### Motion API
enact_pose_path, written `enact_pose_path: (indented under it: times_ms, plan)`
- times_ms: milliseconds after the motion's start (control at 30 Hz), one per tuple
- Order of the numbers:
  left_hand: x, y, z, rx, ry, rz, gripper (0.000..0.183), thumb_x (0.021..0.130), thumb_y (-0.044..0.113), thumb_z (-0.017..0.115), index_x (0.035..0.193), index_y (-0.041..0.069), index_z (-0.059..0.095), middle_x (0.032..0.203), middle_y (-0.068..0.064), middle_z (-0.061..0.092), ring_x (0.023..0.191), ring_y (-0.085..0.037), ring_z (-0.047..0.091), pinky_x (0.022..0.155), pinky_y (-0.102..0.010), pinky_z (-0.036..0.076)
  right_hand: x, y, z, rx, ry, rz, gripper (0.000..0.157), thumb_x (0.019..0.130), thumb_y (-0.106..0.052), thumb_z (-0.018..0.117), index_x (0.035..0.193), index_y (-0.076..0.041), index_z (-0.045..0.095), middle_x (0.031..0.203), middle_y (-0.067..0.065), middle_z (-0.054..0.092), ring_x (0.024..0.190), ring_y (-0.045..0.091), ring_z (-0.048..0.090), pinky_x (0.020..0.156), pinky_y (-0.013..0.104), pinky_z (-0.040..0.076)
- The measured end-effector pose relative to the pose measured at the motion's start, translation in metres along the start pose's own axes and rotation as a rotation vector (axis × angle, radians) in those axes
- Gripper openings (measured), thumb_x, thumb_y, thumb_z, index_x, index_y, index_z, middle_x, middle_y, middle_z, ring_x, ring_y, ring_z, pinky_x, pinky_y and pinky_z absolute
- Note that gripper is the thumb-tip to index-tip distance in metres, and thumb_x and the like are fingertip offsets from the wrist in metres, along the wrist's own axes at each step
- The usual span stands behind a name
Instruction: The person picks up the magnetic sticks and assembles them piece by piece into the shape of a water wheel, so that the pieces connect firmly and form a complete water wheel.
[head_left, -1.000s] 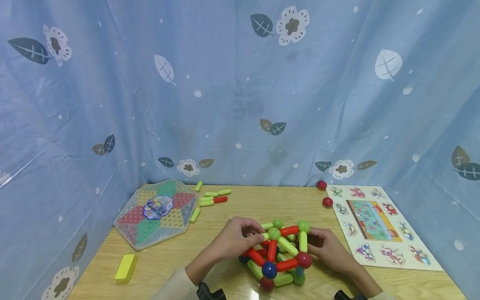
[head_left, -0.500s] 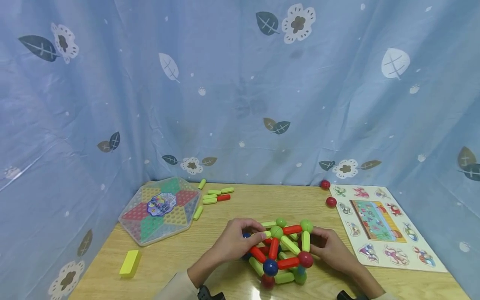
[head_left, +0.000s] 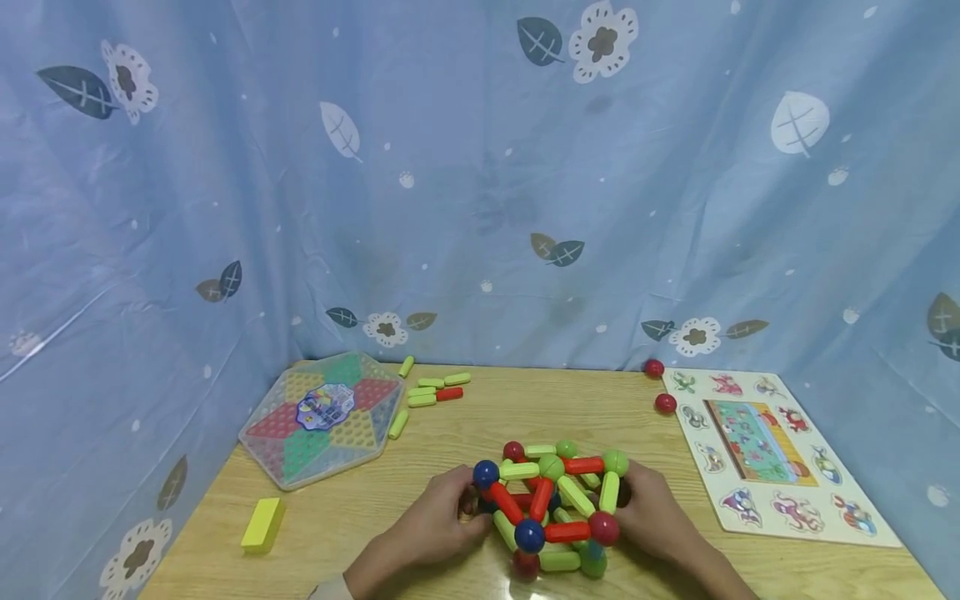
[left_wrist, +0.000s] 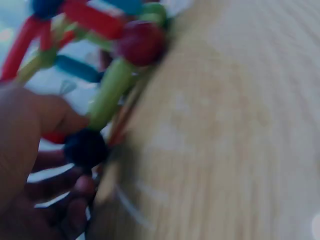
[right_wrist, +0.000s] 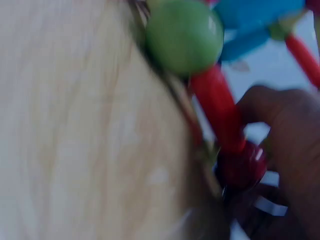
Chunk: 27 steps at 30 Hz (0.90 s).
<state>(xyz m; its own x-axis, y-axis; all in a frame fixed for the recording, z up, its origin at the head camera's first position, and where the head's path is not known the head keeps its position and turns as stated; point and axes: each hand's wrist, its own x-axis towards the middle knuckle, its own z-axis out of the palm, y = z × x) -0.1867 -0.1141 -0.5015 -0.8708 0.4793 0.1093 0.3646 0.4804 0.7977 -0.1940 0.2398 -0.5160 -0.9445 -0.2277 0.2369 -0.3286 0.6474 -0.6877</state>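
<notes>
Across the wooden counter (head_left: pixel 337 517), toward five o'clock in the head view, the ball-and-rod frame (head_left: pixel 541 500) sits between both hands, its long axis seemingly nine to three. At its three o'clock the right hand (head_left: pixel 656 512) has fingers clamped about a red rod (right_wrist: pixel 218 110); at its nine, the left hand (head_left: pixel 431 518) clamps a low dark-blue ball (left_wrist: pixel 86 148). Both touch it; neither is nearer.

2 hands (head_left: pixel 438 522) and 1 rod-and-ball structure (head_left: pixel 541 500) are sharing 1 table (head_left: pixel 570 408) with 7 loose rods (head_left: pixel 450 394), 2 loose balls (head_left: pixel 665 403), 1 block (head_left: pixel 262 523), 1 hexagonal board (head_left: pixel 322 421) and 1 puzzle board (head_left: pixel 772 454).
</notes>
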Motion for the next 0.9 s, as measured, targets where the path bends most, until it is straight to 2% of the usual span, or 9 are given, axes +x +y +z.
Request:
enact_pose_path:
  times_ms: [100,167,333,467,567,667,800,900]
  plan:
    - [0.006,0.004,0.005,0.063,0.015,-0.007,0.016,0.093,0.012,0.080,0.093,0.021,0.067,0.073,0.005,0.055,0.065,0.000,0.047,0.060,-0.019,0.039,-0.001,-0.011,-0.003,-0.055,-0.034,0.103,0.027,0.085,-0.022,0.094,0.101,-0.018,0.074,0.086,-0.008,0.066,0.083,0.008,0.059,0.077,0.026,0.053]
    - [0.010,0.008,0.005,0.077,0.024,-0.018,0.018,0.092,0.011,0.080,0.086,0.020,0.066,0.069,0.007,0.052,0.061,0.001,0.045,0.058,-0.019,0.036,-0.001,-0.016,-0.004,-0.061,-0.068,0.158,0.022,0.084,-0.014,0.090,0.096,-0.014,0.072,0.081,-0.004,0.062,0.078,0.012,0.056,0.071,0.026,0.049]
    - [0.012,0.013,0.001,0.065,-0.010,-0.056,0.020,0.092,0.010,0.079,0.082,0.018,0.064,0.067,0.009,0.049,0.059,-0.001,0.044,0.056,-0.020,0.034,-0.001,-0.021,-0.009,-0.006,-0.128,0.238,0.021,0.079,-0.004,0.085,0.094,-0.010,0.072,0.080,-0.001,0.062,0.077,0.015,0.055,0.069,0.026,0.046]
    - [0.014,0.013,-0.002,0.018,-0.019,-0.073,0.016,0.093,0.005,0.076,0.087,0.016,0.066,0.070,0.008,0.053,0.063,-0.002,0.047,0.059,-0.021,0.038,0.000,-0.021,-0.014,0.049,-0.136,0.215,0.028,0.080,-0.005,0.086,0.106,-0.010,0.077,0.092,-0.002,0.072,0.088,0.015,0.063,0.079,0.028,0.054]
    - [0.017,0.010,-0.004,-0.029,0.000,-0.065,0.018,0.089,-0.002,0.072,0.099,0.013,0.072,0.078,0.005,0.060,0.071,-0.003,0.055,0.065,-0.021,0.045,0.002,-0.020,-0.017,0.084,-0.119,0.179,0.036,0.085,-0.008,0.086,0.119,-0.010,0.078,0.107,-0.002,0.078,0.105,0.018,0.071,0.093,0.031,0.057]
    - [0.021,0.007,-0.006,-0.103,0.036,-0.068,0.037,0.089,-0.010,0.067,0.121,0.006,0.074,0.103,-0.006,0.071,0.083,-0.006,0.066,0.073,-0.022,0.054,0.007,-0.019,-0.017,0.121,-0.068,0.149,0.044,0.090,-0.009,0.087,0.133,-0.010,0.076,0.122,0.000,0.080,0.119,0.020,0.071,0.101,0.030,0.057]
    - [0.027,0.003,-0.008,-0.225,0.108,-0.083,0.053,0.093,-0.017,0.064,0.142,0.000,0.066,0.135,-0.019,0.066,0.101,-0.019,0.075,0.082,-0.024,0.062,0.015,-0.014,-0.015,0.211,0.007,0.064,0.054,0.090,0.007,0.080,0.141,-0.007,0.071,0.130,0.009,0.078,0.118,0.012,0.070,0.097,0.022,0.058]
    - [0.031,0.000,-0.008,-0.276,0.162,-0.068,0.057,0.093,-0.021,0.064,0.145,0.003,0.065,0.140,-0.020,0.064,0.108,-0.023,0.076,0.085,-0.024,0.063,0.019,-0.009,-0.011,0.273,0.037,-0.030,0.064,0.087,0.018,0.074,0.146,-0.005,0.067,0.134,0.016,0.076,0.115,0.008,0.072,0.095,0.020,0.059]
